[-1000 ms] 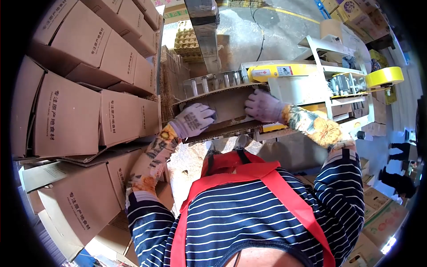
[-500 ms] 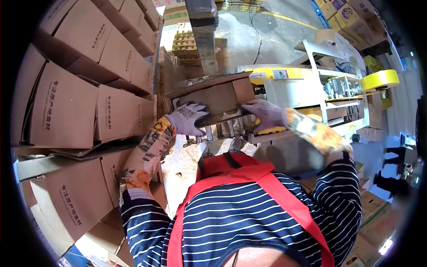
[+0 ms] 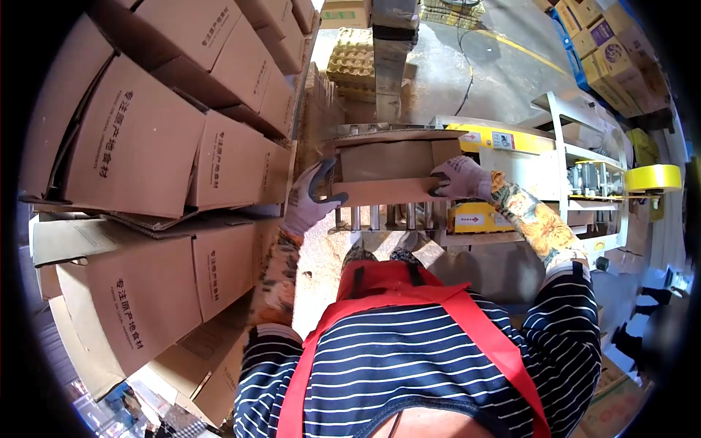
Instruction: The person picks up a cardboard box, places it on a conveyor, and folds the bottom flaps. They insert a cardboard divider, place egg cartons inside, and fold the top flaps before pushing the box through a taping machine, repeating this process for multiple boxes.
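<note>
The cardboard box (image 3: 387,164) sits on the steel rollers (image 3: 380,217) of a carton sealing machine (image 3: 555,153); its contents cannot be made out. The left hand (image 3: 310,197) closes its grip round the box's left edge, the right hand (image 3: 461,179) round its right. Printed cartons (image 3: 146,146) are stacked left; egg trays (image 3: 352,66) stand far off on the concrete floor (image 3: 467,80).

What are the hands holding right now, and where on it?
One cardboard box over the rollers: the left hand grips its near-left corner, the right hand its near-right corner.
</note>
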{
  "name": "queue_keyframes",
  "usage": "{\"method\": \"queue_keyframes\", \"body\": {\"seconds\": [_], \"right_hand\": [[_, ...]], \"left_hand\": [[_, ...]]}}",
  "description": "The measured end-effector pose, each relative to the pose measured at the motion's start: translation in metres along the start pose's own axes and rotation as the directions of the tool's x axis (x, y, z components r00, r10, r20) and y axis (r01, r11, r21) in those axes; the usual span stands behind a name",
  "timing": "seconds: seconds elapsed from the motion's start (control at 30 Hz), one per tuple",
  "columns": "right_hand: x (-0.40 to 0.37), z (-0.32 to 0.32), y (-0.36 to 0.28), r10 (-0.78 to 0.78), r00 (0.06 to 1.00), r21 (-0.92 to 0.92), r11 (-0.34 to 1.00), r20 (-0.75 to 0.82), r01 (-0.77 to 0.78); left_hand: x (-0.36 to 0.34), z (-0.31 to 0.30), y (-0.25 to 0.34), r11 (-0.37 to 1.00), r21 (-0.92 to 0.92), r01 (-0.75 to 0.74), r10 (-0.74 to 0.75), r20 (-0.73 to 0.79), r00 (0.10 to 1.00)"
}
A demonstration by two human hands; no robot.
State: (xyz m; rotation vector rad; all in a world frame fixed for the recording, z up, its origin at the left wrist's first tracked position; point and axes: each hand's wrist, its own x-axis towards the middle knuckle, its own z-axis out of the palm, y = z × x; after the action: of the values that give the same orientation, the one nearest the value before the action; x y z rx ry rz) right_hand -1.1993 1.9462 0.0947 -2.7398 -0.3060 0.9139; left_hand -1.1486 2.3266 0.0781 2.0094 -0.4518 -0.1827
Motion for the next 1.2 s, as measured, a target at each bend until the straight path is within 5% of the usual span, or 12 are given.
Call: {"method": "queue_keyframes", "body": {"seconds": [0.1, 0.2, 0.27, 0.33, 0.4, 0.47, 0.63, 0.8, 0.87, 0.93, 1.13, 1.2], "right_hand": [[-0.009, -0.006, -0.003, -0.167, 0.985, -0.031, 0.985, 0.035, 0.168], [-0.024, 0.007, 0.003, -0.306, 0.951, -0.164, 0.936, 0.052, 0.31], [-0.032, 0.009, 0.004, -0.383, 0.923, -0.146, 0.912, 0.026, 0.383], [-0.036, 0.009, 0.001, -0.386, 0.922, -0.109, 0.916, 0.027, 0.386], [-0.036, 0.01, 0.0, -0.395, 0.919, -0.1, 0.913, 0.022, 0.395], [-0.037, 0.011, -0.001, -0.395, 0.919, -0.083, 0.915, 0.005, 0.394], [-0.044, 0.007, -0.006, -0.4, 0.914, -0.16, 0.9, 0.071, 0.406], [-0.036, -0.012, 0.004, -0.119, 0.986, 0.27, 0.952, -0.119, 0.147], [-0.027, -0.009, -0.006, 0.055, 0.998, 0.393, 0.918, -0.016, -0.045], [-0.004, 0.021, -0.003, 0.233, 0.92, 0.241, 0.957, -0.314, -0.16], [-0.009, -0.024, -0.033, -0.283, 0.582, -0.351, 0.936, -0.763, -0.005], [0.031, -0.025, -0.045, -0.168, 0.669, -0.235, 0.972, -0.724, -0.01]], "left_hand": [[0.004, -0.029, 0.017, 0.924, 0.328, -0.197, 0.06, 0.386, 0.921], [-0.017, -0.021, 0.006, 0.924, 0.283, -0.257, 0.189, 0.245, 0.951], [-0.022, -0.007, -0.005, 0.985, -0.112, -0.132, 0.148, 0.147, 0.978], [-0.029, -0.003, -0.016, 0.59, -0.777, 0.218, -0.156, 0.155, 0.975], [-0.019, -0.007, 0.009, 0.658, -0.679, 0.326, -0.301, 0.16, 0.94], [0.005, -0.012, 0.008, 0.993, 0.02, -0.12, 0.115, 0.176, 0.978], [0.057, 0.043, 0.008, 0.823, 0.562, -0.083, -0.162, 0.371, 0.914], [0.09, 0.034, 0.001, 0.873, 0.483, -0.076, -0.202, 0.498, 0.843], [0.085, 0.034, -0.024, 0.959, -0.047, 0.278, -0.205, 0.562, 0.802], [0.054, 0.04, 0.051, 0.852, 0.517, -0.078, -0.158, 0.398, 0.903], [0.002, 0.102, 0.006, 0.731, 0.679, 0.066, 0.103, -0.206, 0.973], [-0.001, 0.11, -0.008, 0.771, 0.63, 0.09, 0.213, -0.39, 0.896]]}}
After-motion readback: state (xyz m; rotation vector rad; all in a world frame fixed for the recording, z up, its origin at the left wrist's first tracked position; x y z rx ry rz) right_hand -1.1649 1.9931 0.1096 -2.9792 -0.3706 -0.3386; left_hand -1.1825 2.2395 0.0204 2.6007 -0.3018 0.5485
